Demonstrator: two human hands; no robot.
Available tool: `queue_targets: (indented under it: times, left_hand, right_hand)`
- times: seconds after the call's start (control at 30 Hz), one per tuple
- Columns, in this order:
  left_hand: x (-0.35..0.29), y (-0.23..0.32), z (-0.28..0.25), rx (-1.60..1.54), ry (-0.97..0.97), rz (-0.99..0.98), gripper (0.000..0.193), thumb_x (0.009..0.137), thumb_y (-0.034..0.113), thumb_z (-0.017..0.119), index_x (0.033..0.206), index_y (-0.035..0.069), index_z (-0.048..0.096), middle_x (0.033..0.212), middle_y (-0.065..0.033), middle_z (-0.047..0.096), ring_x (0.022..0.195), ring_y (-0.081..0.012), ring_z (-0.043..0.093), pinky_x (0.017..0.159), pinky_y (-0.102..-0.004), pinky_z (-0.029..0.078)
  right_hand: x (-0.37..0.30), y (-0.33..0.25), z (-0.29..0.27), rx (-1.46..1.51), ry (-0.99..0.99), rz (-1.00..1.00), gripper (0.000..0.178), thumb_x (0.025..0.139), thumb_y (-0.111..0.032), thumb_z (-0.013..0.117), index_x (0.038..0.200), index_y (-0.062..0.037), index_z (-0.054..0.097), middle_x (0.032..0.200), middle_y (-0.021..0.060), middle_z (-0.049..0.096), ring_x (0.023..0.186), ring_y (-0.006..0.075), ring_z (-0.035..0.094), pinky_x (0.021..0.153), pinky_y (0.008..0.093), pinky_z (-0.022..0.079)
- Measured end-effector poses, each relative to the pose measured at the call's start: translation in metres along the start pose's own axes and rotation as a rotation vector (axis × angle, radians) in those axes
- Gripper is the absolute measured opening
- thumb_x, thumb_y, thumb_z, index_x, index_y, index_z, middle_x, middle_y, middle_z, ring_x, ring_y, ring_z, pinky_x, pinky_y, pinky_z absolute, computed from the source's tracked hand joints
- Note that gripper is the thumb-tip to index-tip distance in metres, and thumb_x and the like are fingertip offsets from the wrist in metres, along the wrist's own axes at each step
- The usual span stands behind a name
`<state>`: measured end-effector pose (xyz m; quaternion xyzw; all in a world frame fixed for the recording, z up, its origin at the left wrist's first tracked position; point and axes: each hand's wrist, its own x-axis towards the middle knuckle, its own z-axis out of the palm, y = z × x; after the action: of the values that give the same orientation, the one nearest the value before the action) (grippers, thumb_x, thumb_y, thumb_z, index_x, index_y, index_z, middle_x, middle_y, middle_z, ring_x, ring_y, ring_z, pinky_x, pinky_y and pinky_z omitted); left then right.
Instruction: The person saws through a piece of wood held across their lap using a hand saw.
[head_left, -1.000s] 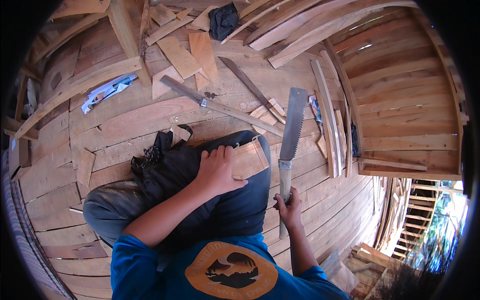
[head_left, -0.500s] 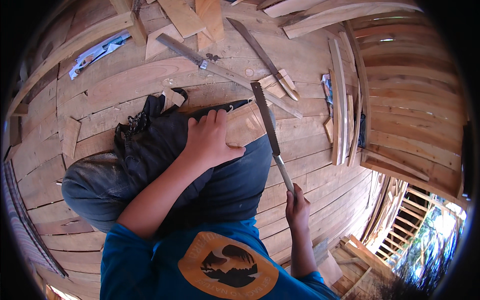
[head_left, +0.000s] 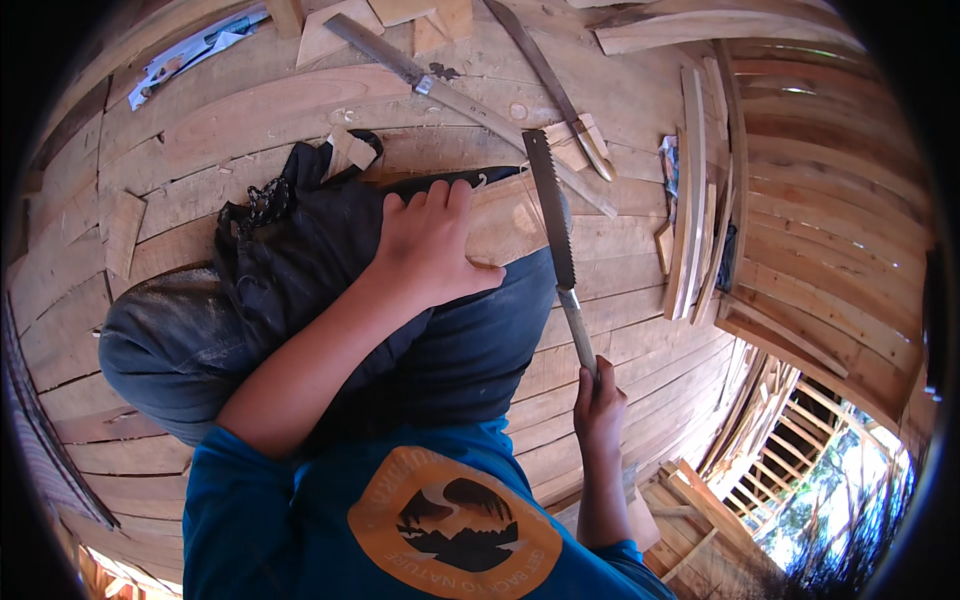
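My left hand [head_left: 425, 245] is closed over a short flat wooden board [head_left: 505, 222] lying across my raised knee, thumb at the near edge and fingers toward the far one. A thin pencil-like line crosses the board near its right end. In my right hand [head_left: 600, 402] is the handle of a handsaw [head_left: 552, 215] with a dark toothed blade. The blade stands lengthwise away from me, across the board's right end, its tip past the far edge. Whether the teeth touch the wood I cannot tell. A dark cloth [head_left: 300, 250] covers part of my lap.
On the plank floor beyond my knee lie a long straight saw-like tool [head_left: 480, 115] and a long knife with a wooden handle [head_left: 545, 78]. Wood offcuts [head_left: 125, 232] are scattered around. Long timber strips [head_left: 687, 200] lie at right, beside a slatted wooden wall [head_left: 830, 200].
The whole view has shifted a little, so the floor tools appear higher. The saw blade sits slightly differently over the board's right end. Both hands keep their hold.
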<state>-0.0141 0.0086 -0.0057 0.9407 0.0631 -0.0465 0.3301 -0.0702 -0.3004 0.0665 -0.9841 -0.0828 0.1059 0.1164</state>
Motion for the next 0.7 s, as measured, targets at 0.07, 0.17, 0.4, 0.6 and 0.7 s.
queue_targets:
  times: [0.07,0.17,0.4,0.6,0.7]
  left_hand:
    - [0.0,0.001,0.0,0.003,0.007,0.006,0.08,0.059,0.051,0.083,0.115,0.001,0.053,0.104,-0.0135,0.06,0.094,-0.0297,0.063,0.083,-0.0446,0.04]
    - [0.0,0.0,0.002,0.005,0.023,0.026,0.081,0.059,0.049,0.084,0.115,0.001,0.052,0.105,-0.0139,0.06,0.096,-0.0302,0.062,0.084,-0.045,0.04]
    - [-0.002,-0.006,0.008,-0.069,0.069,0.05,0.082,0.059,0.047,0.085,0.117,0.001,0.052,0.103,-0.0141,0.061,0.098,-0.0306,0.062,0.086,-0.0434,0.039]
    - [0.001,-0.007,0.011,-0.052,0.038,0.037,0.082,0.06,0.047,0.084,0.12,0.002,0.051,0.103,-0.0135,0.062,0.099,-0.0302,0.062,0.087,-0.0431,0.038]
    - [0.0,-0.004,0.014,-0.045,0.062,0.059,0.082,0.06,0.047,0.083,0.121,0.002,0.051,0.104,-0.0138,0.062,0.101,-0.0304,0.062,0.088,-0.0434,0.038]
  right_hand:
    - [-0.004,-0.007,-0.006,-0.051,-0.059,0.066,0.016,0.099,-0.015,0.056,0.11,-0.0032,0.055,0.061,0.0217,0.057,0.058,0.0427,0.061,0.05,0.0474,0.044]
    - [-0.005,-0.02,-0.01,-0.1,-0.133,0.085,0.014,0.099,-0.015,0.054,0.104,-0.0019,0.054,0.06,0.0235,0.057,0.058,0.0446,0.061,0.048,0.0498,0.043]
    - [0.024,-0.051,-0.031,-0.231,-0.211,0.083,0.016,0.1,-0.017,0.054,0.095,-0.0028,0.049,0.058,0.0238,0.058,0.058,0.0454,0.061,0.047,0.0529,0.045]
    - [-0.016,-0.041,-0.053,-0.28,-0.252,0.155,0.015,0.1,-0.017,0.054,0.094,-0.0033,0.049,0.057,0.0244,0.057,0.057,0.0458,0.061,0.045,0.0526,0.043]
    - [0.0,-0.053,-0.05,-0.253,-0.243,0.139,0.016,0.102,-0.016,0.051,0.096,-0.0019,0.049,0.058,0.0252,0.055,0.056,0.0473,0.058,0.044,0.0507,0.038]
